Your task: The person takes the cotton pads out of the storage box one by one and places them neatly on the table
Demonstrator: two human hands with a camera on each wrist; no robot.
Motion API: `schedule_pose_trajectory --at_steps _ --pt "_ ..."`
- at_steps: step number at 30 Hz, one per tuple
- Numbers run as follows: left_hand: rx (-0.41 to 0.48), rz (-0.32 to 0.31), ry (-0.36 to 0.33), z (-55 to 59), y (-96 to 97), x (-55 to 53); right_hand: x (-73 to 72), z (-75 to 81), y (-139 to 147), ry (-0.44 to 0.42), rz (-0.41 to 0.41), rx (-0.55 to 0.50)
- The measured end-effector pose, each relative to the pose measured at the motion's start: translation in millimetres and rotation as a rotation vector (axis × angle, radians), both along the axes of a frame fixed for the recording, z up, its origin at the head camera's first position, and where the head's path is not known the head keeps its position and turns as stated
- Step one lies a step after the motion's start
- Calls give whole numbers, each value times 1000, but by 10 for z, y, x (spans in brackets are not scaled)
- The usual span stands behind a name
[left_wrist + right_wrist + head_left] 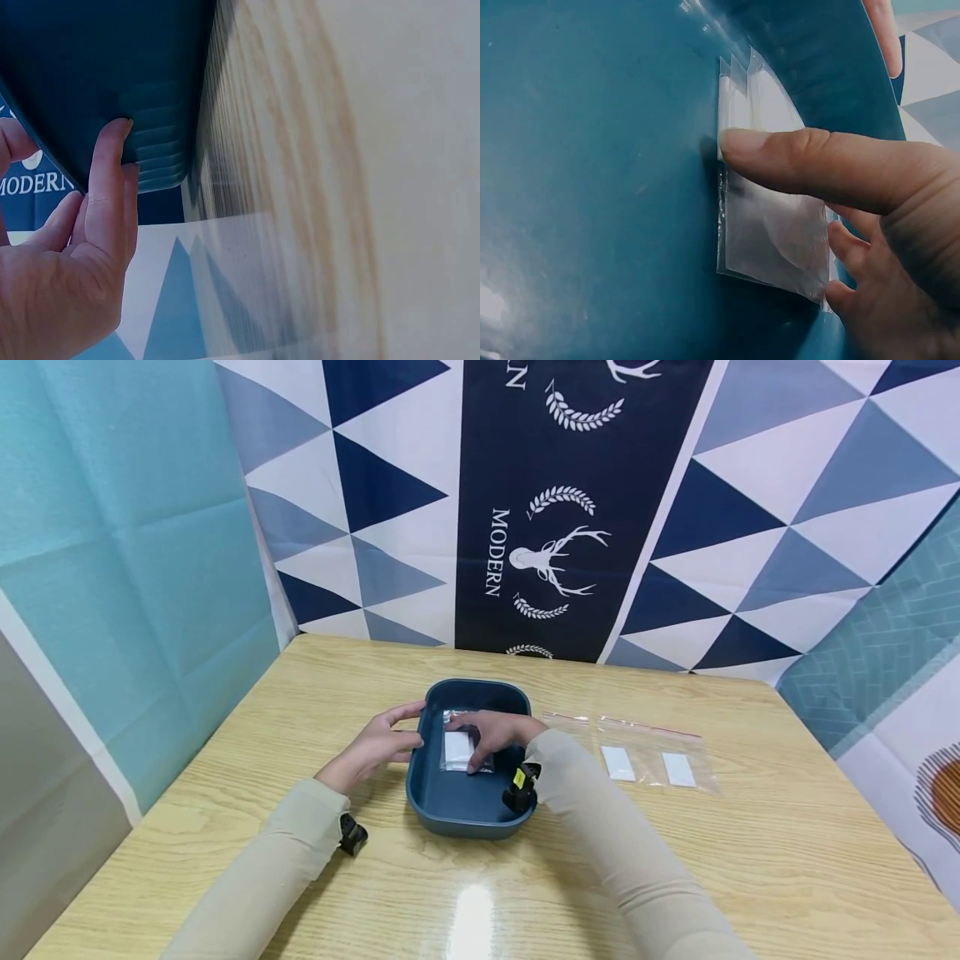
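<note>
A dark blue plastic bin (465, 814) with rounded corners stands on the table. Inside it lies a small stack of clear plastic bags (772, 232) with white pieces in them. My right hand (491, 735) reaches down into the bin and grips this stack, its thumb (802, 161) across one edge and the other fingers around the far edge. At the bin's left side my left hand (375, 745) touches the rim and outer wall with extended fingertips. The left wrist view shows those fingers (109, 187) against the ribbed outside of the wall.
To the right of the bin, clear zip bags (648, 752) with red seal lines lie flat on the table, white rectangles (678, 769) showing in them. The wooden table (360, 893) meets a patterned cloth (405, 527) at the back. A light blue cloth (142, 527) hangs at the left.
</note>
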State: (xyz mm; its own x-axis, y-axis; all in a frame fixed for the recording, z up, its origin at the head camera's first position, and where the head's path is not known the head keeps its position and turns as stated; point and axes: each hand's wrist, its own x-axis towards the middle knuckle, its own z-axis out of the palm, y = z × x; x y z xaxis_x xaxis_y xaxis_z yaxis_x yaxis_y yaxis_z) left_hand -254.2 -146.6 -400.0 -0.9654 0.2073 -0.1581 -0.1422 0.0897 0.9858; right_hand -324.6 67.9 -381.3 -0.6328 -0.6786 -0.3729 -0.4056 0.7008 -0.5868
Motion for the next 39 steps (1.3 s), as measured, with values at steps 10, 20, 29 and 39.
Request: schedule_pose_trajectory --at_steps 10,20,29,39 --pt "5 -24 -12 221 35 152 -20 -16 3 37 -59 -1" --pt "11 -21 -18 262 47 180 -2 3 -14 38 -56 12" --pt "10 -15 -20 274 55 186 -15 6 -18 57 -67 14" --pt "26 -8 -5 47 17 38 -2 -13 -18 77 -84 -43"
